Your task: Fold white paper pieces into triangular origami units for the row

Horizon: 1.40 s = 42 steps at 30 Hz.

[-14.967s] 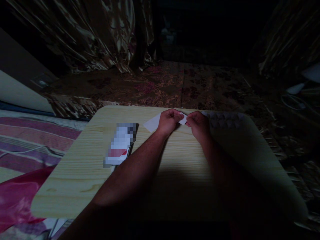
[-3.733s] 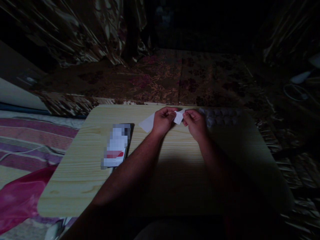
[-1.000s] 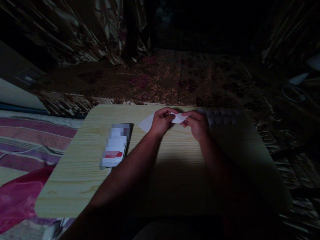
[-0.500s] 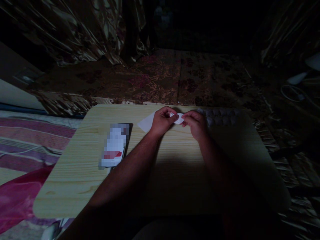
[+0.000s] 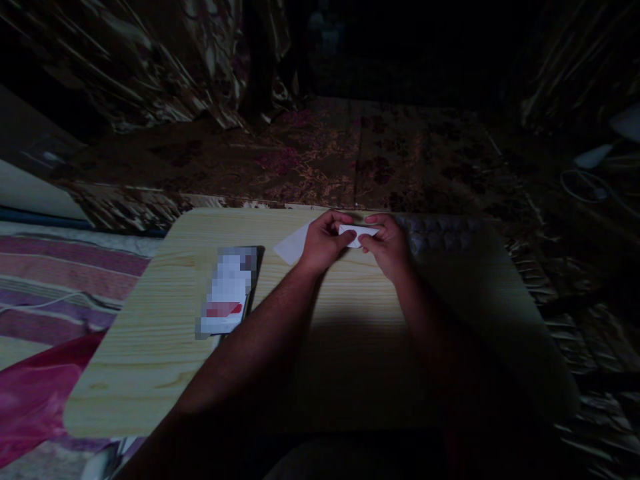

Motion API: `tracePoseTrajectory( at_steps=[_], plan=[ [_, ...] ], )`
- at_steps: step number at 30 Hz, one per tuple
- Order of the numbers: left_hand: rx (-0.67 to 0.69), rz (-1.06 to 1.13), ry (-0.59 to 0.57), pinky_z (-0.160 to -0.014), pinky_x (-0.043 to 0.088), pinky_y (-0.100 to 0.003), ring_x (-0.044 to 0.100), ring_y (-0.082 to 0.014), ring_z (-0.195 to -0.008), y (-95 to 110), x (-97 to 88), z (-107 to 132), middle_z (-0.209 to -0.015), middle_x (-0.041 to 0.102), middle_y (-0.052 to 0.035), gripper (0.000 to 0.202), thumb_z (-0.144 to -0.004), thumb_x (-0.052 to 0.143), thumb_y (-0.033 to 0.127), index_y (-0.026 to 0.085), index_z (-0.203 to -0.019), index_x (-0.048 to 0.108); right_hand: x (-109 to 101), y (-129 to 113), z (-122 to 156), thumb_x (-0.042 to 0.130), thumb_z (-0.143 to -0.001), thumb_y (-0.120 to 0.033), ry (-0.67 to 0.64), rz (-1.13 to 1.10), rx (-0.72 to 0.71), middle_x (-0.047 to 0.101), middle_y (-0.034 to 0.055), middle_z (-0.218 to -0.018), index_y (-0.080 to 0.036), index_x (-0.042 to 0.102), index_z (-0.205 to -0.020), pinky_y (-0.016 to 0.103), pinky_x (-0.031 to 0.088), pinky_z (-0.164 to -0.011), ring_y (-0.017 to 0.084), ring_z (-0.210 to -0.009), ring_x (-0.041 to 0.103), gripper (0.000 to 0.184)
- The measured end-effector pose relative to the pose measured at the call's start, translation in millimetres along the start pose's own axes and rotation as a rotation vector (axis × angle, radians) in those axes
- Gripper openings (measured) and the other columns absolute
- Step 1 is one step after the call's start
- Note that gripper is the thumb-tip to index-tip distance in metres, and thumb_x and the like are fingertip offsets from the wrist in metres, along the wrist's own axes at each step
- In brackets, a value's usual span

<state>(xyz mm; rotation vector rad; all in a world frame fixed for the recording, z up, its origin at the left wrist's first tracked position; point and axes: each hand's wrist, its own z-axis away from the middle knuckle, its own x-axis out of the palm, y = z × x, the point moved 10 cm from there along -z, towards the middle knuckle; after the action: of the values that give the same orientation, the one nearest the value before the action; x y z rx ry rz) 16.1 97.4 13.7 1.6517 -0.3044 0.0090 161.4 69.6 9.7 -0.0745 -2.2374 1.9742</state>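
A dim room, with dark patterned fabric [image 5: 320, 160] spread behind a pale wooden counter [image 5: 150, 373]. At the counter's far middle the left hand [image 5: 320, 241] and the right hand [image 5: 387, 247] meet on a small white paper [image 5: 356, 235]. Both sets of fingers are clamped on it from either end, just above the wood.

A few seconds ago the paper stood up as a small triangle between the hands. Now it lies low and flat like a short strip, and the right hand has closed in beside the left, its fingers [image 5: 376, 221] over the top edge.

A larger white sheet [image 5: 293, 244] lies flat, partly under the left hand. A blurred pack [image 5: 226, 300] sits well to the left, unmoved. A grey textured patch [image 5: 440, 233] lies just right of the right hand.
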Motion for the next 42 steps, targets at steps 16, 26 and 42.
tracePoseTrajectory(
  at_steps=[16, 26, 42],
  plan=[
    [0.016, -0.187, -0.036, -0.059, 0.043, -0.024, 0.056, -0.011, -0.06, 2, 0.8, -1, -0.069, 0.069, -0.0008, 0.017, -0.071, 0.078, 0.031, 0.015, -0.075, 0.073, 0, -4, 1, 0.071, -0.065, -0.025, 0.021, 0.08, -0.015, 0.067, -0.0034, -0.071, -0.021, 0.06, -0.095, 0.023, 0.042, -0.048, 0.009, -0.051, 0.053, 0.033],
    [0.031, -0.206, -0.069, -0.06, 0.044, -0.025, 0.057, -0.0115, -0.06, -2, 2.4, -1, -0.07, 0.07, -0.0007, 0.019, -0.072, 0.078, 0.033, 0.016, -0.076, 0.072, -5, -1, 2, 0.069, -0.072, -0.034, 0.038, 0.188, 0.015, 0.062, -0.003, -0.056, -0.02, 0.067, -0.077, 0.025, 0.044, -0.05, 0.014, -0.051, 0.058, 0.016],
    [-0.021, -0.132, 0.042, -0.057, 0.044, -0.025, 0.055, -0.0113, -0.057, 0, -7.5, -1, -0.066, 0.069, 0.0001, 0.017, -0.067, 0.078, 0.03, 0.016, -0.071, 0.071, -15, 0, 1, 0.069, -0.073, -0.031, 0.129, 0.04, -0.005, 0.064, -0.0026, -0.053, -0.02, 0.064, -0.073, 0.025, 0.046, -0.052, 0.012, -0.049, 0.057, 0.012]
  ],
)
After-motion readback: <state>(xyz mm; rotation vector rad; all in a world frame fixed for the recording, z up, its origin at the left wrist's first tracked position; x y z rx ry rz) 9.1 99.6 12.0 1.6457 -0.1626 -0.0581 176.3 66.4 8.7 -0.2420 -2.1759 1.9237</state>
